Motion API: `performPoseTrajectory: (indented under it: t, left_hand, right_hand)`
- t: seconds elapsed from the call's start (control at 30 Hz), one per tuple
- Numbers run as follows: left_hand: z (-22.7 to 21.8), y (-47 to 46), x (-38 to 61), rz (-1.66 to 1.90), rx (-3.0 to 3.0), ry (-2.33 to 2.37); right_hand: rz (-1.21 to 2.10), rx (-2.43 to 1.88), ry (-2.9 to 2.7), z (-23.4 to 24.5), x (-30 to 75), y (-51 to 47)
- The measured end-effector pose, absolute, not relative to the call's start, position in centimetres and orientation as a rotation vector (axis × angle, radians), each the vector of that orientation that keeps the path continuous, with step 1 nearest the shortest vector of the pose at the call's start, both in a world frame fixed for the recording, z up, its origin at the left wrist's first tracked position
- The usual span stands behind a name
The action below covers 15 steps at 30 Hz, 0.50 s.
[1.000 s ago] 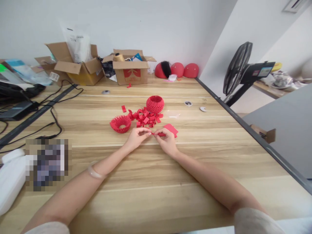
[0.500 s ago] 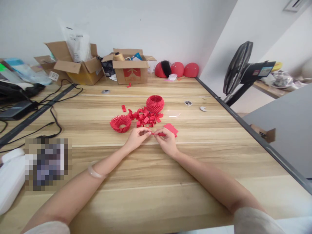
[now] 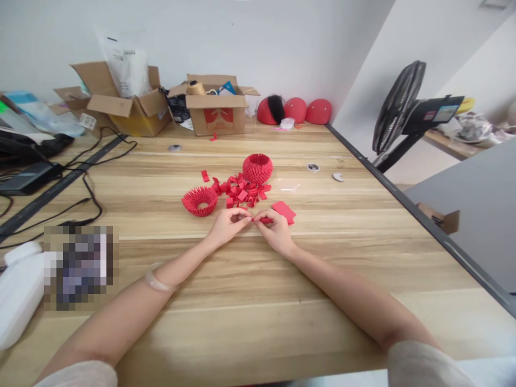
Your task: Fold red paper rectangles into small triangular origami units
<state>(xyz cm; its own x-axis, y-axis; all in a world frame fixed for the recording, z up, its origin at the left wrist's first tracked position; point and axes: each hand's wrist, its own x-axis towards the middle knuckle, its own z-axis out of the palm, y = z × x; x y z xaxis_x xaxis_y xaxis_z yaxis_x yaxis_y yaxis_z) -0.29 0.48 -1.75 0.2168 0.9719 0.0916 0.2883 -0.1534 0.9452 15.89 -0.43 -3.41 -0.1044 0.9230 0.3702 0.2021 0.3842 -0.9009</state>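
My left hand (image 3: 228, 224) and my right hand (image 3: 274, 230) meet over the table, fingertips pinched on a small red paper piece (image 3: 253, 219) between them. Most of that piece is hidden by the fingers. Beside my right hand lies a stack of flat red paper slips (image 3: 284, 211). Just beyond both hands spreads a pile of folded red paper pieces (image 3: 242, 192). A round red folded-paper bowl (image 3: 257, 169) stands behind the pile. To the left of it sits a wider, spiky red paper ring (image 3: 194, 203) with an open centre.
Open cardboard boxes (image 3: 217, 115) stand along the wall, with red helmet-like domes (image 3: 295, 110) to their right. Black cables (image 3: 92, 199) and a white bottle (image 3: 22, 295) lie on the left. A black fan (image 3: 399, 107) rises past the table's right edge.
The camera view has tilted and shifted slightly. Both hands stay pinched on the small red paper piece, with hardly any movement of the fingers.
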Motion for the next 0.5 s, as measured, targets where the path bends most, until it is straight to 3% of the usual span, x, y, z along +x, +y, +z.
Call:
performPoseTrajectory:
  t: [0.27, 0.5]
  left_hand:
    - [-2.00, 0.49, -0.37, 0.960, 1.740, 1.175]
    - [-1.61, 0.52, -0.31, 1.052, 1.476, 1.148]
  right_hand:
    - [0.808, -1.055, -1.607, -3.24, 15.94, -0.51]
    - [0.820, -1.014, -1.535, -3.14, 15.87, -0.65]
